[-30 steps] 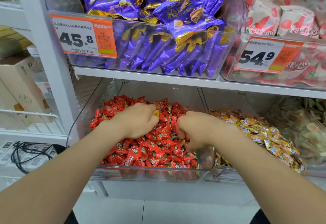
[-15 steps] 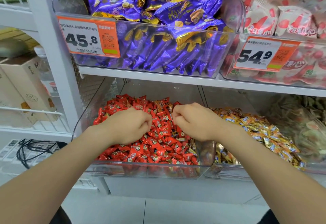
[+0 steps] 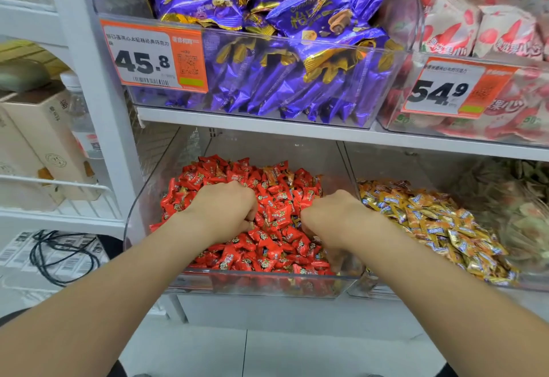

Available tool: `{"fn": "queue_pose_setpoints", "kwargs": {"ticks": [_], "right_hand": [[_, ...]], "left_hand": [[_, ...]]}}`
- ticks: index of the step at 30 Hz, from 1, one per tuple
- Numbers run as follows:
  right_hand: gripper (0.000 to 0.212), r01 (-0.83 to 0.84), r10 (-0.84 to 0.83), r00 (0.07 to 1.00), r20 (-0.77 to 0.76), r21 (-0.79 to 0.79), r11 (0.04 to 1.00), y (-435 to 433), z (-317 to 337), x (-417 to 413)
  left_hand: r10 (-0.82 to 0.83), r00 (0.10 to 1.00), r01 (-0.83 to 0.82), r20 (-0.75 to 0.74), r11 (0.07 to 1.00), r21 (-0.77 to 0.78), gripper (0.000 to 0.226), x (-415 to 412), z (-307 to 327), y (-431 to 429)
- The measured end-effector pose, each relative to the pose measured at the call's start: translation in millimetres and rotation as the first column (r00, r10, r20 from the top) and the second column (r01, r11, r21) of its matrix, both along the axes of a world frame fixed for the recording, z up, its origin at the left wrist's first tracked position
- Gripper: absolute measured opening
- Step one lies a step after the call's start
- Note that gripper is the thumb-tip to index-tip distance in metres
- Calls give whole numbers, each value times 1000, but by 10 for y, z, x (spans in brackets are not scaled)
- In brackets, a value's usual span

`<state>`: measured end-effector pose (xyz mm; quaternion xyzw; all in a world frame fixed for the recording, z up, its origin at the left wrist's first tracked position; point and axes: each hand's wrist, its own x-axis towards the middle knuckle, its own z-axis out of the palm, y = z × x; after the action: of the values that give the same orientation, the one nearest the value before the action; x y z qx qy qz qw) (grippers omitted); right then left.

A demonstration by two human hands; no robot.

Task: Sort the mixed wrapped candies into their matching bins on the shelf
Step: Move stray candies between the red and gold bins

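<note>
Both hands sit knuckles-up in the red candies [image 3: 276,222], which fill a clear bin [image 3: 237,286] on the lower shelf. The left hand [image 3: 225,207] lies at nine o'clock of the pile's middle and the right hand [image 3: 329,216] at three o'clock, with a narrow strip of wrappers between them. The fingers of each curl down into the heap. Whether either one grasps a candy I cannot tell, since the fingertips are buried.

The right hand is close to the bin's right wall, and just past that wall, at three o'clock, lies a bin of gold candies [image 3: 430,222]. The left hand has more open pile between it and the left wall. The bin's low front lip runs at six o'clock, under both forearms. At twelve o'clock the white shelf board [image 3: 267,130] hangs over the back of the bin, leaving an open gap above the pile.

On that board stand purple packets [image 3: 282,85] behind a price tag [image 3: 154,55] reading 45.8. To their right are white-and-red packets [image 3: 490,29]. A white post [image 3: 98,109] rises at ten o'clock, with cardboard boxes [image 3: 44,139] and a black cable [image 3: 59,254] beyond it. Pale floor tiles [image 3: 267,353] show at six o'clock.
</note>
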<state>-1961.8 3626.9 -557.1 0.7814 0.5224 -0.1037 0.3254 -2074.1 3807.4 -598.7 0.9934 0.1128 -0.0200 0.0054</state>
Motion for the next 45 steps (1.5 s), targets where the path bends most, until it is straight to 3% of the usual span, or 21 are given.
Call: {"fn": "queue_pose_setpoints", "kwargs": {"ticks": [3, 6, 11, 14, 20, 24, 27, 31, 34, 39, 42, 45], "right_hand": [[44, -30, 27, 999, 44, 59, 998, 0, -56, 6], [26, -41, 34, 998, 53, 129, 991, -35, -86, -2], [22, 48, -38, 998, -51, 208, 977, -61, -58, 5], [24, 102, -83, 991, -101, 206, 973, -70, -37, -5], [11, 92, -80, 994, -81, 160, 983, -26, -31, -33], [41, 173, -132, 979, -155, 292, 941, 3, -56, 45], [52, 144, -71, 977, -201, 372, 917, -30, -51, 115], [15, 49, 40, 980, -195, 428, 902, -113, 25, 170], [17, -30, 77, 991, -108, 388, 921, -145, 72, 126], [44, -130, 123, 989, 81, 92, 987, -132, -50, -3], [10, -149, 141, 983, 119, 57, 987, -111, -122, -68], [14, -110, 102, 993, 54, 155, 982, -148, -106, -47]], "left_hand": [[-49, 998, 52, 49, 997, -62, 24, -42, 13, 1], [-72, 989, 98, 127, 971, -216, 21, -129, 48, -37], [-49, 970, 151, 236, 888, -434, 16, -235, 165, -236], [-101, 969, 203, 223, 842, -500, 15, -264, 216, -355], [-148, 989, 146, 18, 941, -304, 26, -127, 51, -530], [-189, 975, 154, -114, 953, -262, 24, -23, 36, -589], [-177, 968, 141, -179, 970, -198, 26, 33, 64, -549], [-121, 965, 95, -233, 988, -121, 24, 59, 122, -427], [-123, 967, 112, -224, 992, -62, 30, 65, 85, -444], [-187, 975, 154, -121, 959, -237, 22, 80, -90, -507], [-181, 972, 147, -150, 965, -215, 26, 99, -120, -534], [-183, 971, 144, -155, 962, -233, 24, 126, -131, -520]]}}
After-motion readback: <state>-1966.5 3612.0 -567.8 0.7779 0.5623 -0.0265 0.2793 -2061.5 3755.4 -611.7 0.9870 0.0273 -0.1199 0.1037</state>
